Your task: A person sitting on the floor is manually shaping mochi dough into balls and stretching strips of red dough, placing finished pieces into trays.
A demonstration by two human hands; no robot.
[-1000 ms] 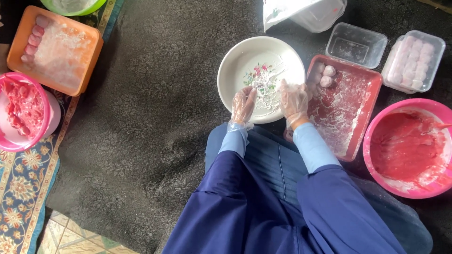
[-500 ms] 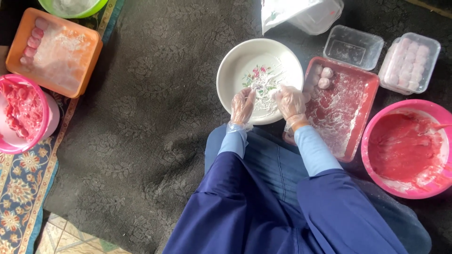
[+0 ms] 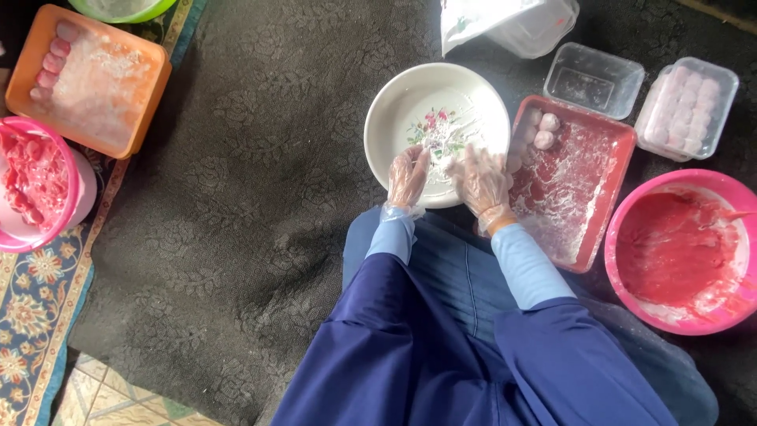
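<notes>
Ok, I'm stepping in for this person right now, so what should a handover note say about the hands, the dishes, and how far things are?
Left hand and right hand, both in clear plastic gloves, hover over the white floral plate; whether they hold anything is unclear.
Red floured rectangular tray beside it holds a few pale pink balls.
Clear lidded box is filled with balls; clear plastic box is empty.
Pink bowl still holds red paste.

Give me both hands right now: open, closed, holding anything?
Left hand: gloved, fingers loosely curled over the white round floral plate; holding anything cannot be told.
Right hand: gloved, fingers curled over the plate's rim; contents cannot be told.
</notes>
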